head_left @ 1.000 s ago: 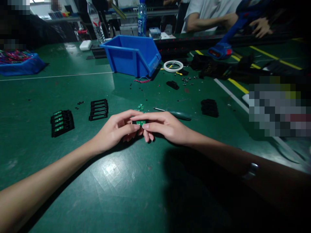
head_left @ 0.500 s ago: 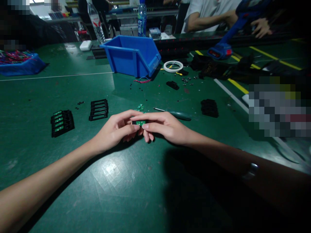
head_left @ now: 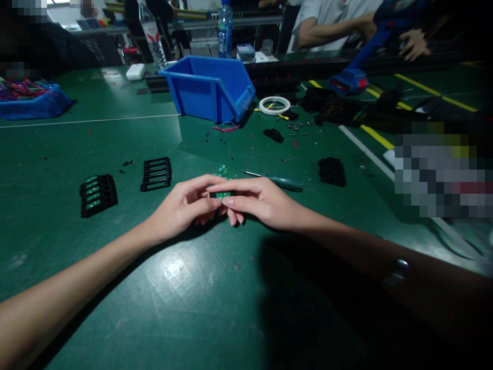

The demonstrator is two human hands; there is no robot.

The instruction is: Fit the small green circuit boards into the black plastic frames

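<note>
Between the fingertips of both hands sits a small green circuit board (head_left: 223, 195) with black at its sides, mostly covered by fingers. My left hand (head_left: 185, 205) grips it from the left, thumb at its near edge. From the right, my right hand (head_left: 262, 203) closes on the same board, its thumb tip beside the left one. Just beyond the fingers lie loose green boards (head_left: 222, 169). A screwdriver (head_left: 283, 182) with a dark green handle rests past my right hand. Left of my hands are a slotted black frame (head_left: 156, 173) and a black frame holding green boards (head_left: 98, 195).
Another black part (head_left: 332, 171) lies to the right. Farther back stand a blue bin (head_left: 200, 97), a white tape ring (head_left: 275, 106) and scattered screws (head_left: 298, 127). A cordless drill (head_left: 354, 72) stands near a co-worker's hand (head_left: 415, 45). A tray of wires (head_left: 34, 100) is at far left.
My right thumb has shifted slightly left along the board's near edge, towards the left thumb. Both hands otherwise keep their place.
</note>
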